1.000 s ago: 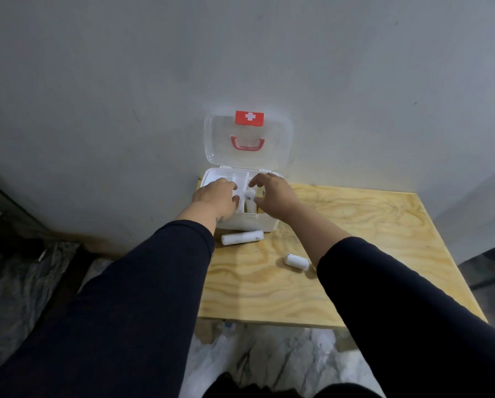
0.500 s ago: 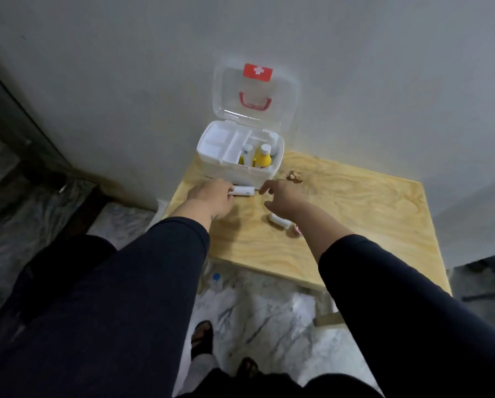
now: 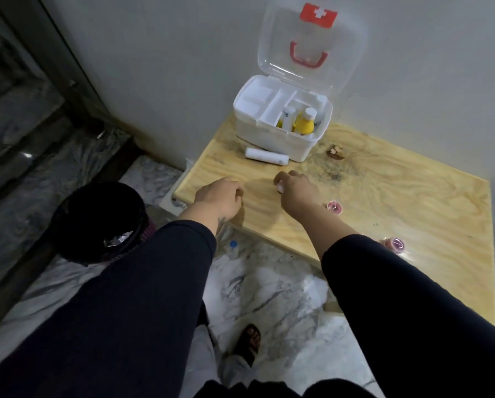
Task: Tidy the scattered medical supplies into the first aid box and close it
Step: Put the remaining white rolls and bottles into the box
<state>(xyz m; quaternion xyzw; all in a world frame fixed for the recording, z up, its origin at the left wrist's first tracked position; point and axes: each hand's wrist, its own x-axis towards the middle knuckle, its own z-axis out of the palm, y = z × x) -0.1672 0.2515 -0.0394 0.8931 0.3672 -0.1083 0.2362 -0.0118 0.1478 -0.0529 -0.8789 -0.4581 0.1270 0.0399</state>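
Observation:
The white first aid box stands open at the table's far left corner, its clear lid leaning up against the wall. Yellow and white bottles stand in its right compartment. A long white roll lies just in front of the box. My left hand hovers by the table's left edge with curled fingers and nothing in it. My right hand is closed around a small white roll, mostly hidden by the fingers. Two pink round containers sit by my right forearm.
The wooden table butts against a grey wall. A brown scrap lies to the right of the box. On the marble floor below are a black bin, a small water bottle and my sandalled foot.
Both hands have pulled back from the box toward the near edge. The left hand has left the long roll, and the right hand has closed on the small roll. The view tilted down.

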